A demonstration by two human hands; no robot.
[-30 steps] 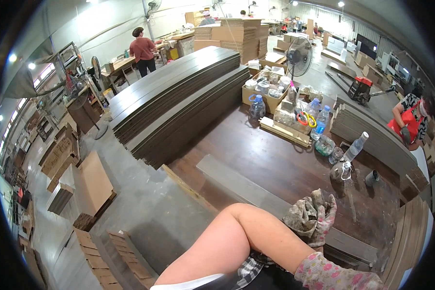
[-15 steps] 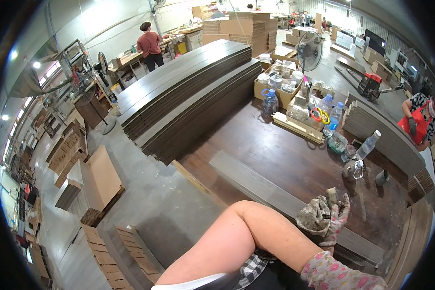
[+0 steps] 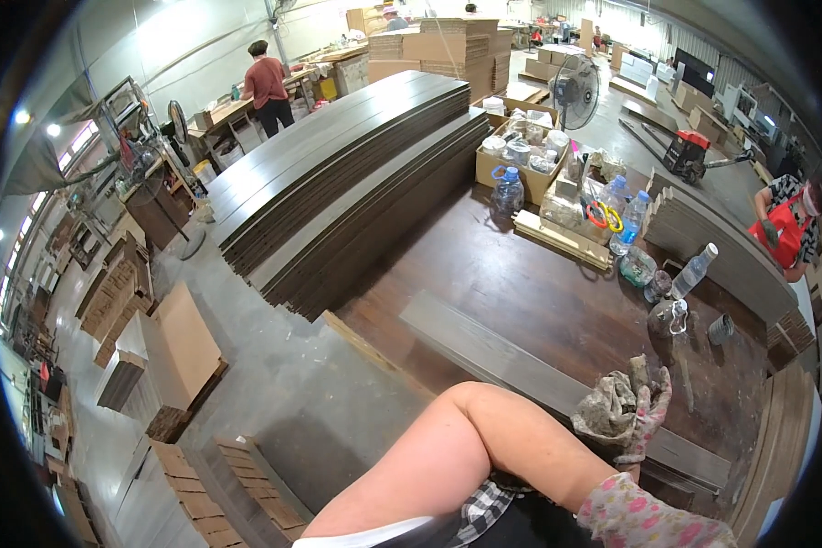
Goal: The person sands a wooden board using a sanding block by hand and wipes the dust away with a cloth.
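Both hands in worn, dirt-stained work gloves, clasped together over near end of long grey flat plank (image 3: 521, 361) on dark brown wooden workbench (image 3: 521, 274).
Left gloved hand (image 3: 605, 416) and right gloved hand (image 3: 650, 422) overlap; looks like one tugging other's cuff, but exact grip cannot tell. Neither grips plank.
Left bare forearm (image 3: 466, 447) crosses body; right floral sleeve (image 3: 644, 516) at lower edge.
Judgement: seat gloves snug before lifting; plank edges are slippery, so grip both long edges and keep clear of clear plastic water bottles (image 3: 694, 269).
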